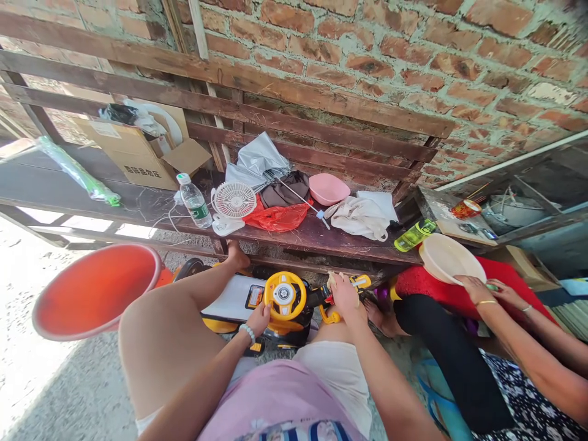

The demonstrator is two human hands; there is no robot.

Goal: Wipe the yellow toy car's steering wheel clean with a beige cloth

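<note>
A yellow toy steering wheel with a grey-white centre sits on a ride-on toy car between my legs. My left hand, with a beaded bracelet at the wrist, is closed at the wheel's lower left rim. Over the yellow and black toy part to the right of the wheel is my right hand, its fingers curled around something pale that is too small to name.
A wooden bench bears a water bottle, a white fan, a pink bowl and a cardboard box. An orange-red tub stands left. At right, another person's hands hold a cream basin.
</note>
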